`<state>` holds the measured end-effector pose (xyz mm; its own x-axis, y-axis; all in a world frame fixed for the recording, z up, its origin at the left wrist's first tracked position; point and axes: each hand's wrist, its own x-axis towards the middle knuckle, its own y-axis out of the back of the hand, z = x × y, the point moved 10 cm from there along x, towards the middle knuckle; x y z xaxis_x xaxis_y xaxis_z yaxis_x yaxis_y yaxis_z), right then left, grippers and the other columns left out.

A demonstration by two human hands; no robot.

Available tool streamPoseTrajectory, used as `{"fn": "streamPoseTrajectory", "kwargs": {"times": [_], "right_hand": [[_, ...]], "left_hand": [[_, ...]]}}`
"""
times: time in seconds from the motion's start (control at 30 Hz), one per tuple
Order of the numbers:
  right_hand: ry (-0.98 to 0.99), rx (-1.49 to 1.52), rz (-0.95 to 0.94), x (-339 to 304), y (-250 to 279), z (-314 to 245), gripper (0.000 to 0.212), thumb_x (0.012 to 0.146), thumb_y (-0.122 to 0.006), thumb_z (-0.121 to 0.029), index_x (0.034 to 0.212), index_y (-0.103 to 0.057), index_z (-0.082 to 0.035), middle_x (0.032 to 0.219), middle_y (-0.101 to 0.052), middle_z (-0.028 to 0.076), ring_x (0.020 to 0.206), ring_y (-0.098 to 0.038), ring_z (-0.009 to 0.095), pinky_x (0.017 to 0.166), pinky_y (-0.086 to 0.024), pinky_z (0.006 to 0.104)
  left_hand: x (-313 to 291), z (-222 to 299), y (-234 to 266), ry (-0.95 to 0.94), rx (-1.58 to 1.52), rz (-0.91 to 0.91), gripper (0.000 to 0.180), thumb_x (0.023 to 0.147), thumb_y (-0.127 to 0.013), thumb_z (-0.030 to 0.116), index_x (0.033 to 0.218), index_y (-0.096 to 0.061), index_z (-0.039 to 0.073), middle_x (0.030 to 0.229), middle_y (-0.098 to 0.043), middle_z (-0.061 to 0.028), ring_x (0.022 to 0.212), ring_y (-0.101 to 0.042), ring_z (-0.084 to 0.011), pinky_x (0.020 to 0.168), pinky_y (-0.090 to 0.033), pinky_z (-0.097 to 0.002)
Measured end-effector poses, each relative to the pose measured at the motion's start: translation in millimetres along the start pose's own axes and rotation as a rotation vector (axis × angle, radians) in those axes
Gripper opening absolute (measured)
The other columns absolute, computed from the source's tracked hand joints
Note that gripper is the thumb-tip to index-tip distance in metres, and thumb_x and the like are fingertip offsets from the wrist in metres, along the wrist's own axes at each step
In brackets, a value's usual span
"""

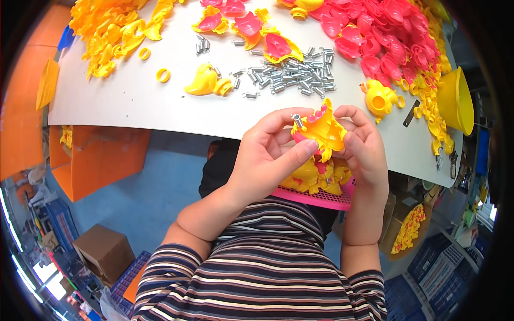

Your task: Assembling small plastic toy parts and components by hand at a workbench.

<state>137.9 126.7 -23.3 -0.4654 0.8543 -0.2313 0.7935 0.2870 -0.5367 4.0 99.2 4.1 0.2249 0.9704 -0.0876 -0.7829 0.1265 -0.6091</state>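
Note:
Above my lap, my left hand and my right hand grip a hollow yellow plastic shell from both sides. Pink plastic shows along its upper edge and lower left. A small metal coil spring stands at the shell's left edge, beside my left fingers; whether they pinch it too is hard to see. Below my hands, a pink mesh basket rests on my lap, holding several yellow and pink pieces.
Across the white table lie a heap of springs, pink shells, yellow shells and a yellow duck-like piece. A yellow bowl is at the right edge. Orange boxes stand left, below the table.

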Motion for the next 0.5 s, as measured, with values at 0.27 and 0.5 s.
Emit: {"fn": "streamPoseTrajectory", "kwargs": {"times": [0.27, 0.5], "right_hand": [[0.168, -0.27, 0.115, -5.8, -19.7, -18.8, 0.061, 0.085, -0.069, -0.009, 0.134, -0.038, 0.012, 0.124, -0.057, 0.025, 0.113, -0.06, 0.026, 0.098, -0.049, 0.0352], [0.253, -0.205, 0.077, -6.6, -26.1, -15.5, 0.059, 0.084, -0.067, 0.002, 0.135, -0.039, 0.014, 0.128, -0.054, 0.025, 0.116, -0.058, 0.026, 0.099, -0.047, 0.0338]], "left_hand": [[-7.1, 18.9, 6.0, -0.235, 0.502, 0.172, 0.043, 0.085, -0.071, 0.004, 0.124, -0.055, -0.005, 0.116, -0.061, -0.0173, 0.106, -0.062, -0.02, 0.09, -0.053, -0.0309], [-12.4, 34.5, -13.3, -0.403, 0.981, 0.083, 0.056, 0.077, -0.076, 0.001, 0.129, -0.055, 0.0, 0.125, -0.057, -0.0201, 0.109, -0.062, -0.026, 0.09, -0.053, -0.032]]}}
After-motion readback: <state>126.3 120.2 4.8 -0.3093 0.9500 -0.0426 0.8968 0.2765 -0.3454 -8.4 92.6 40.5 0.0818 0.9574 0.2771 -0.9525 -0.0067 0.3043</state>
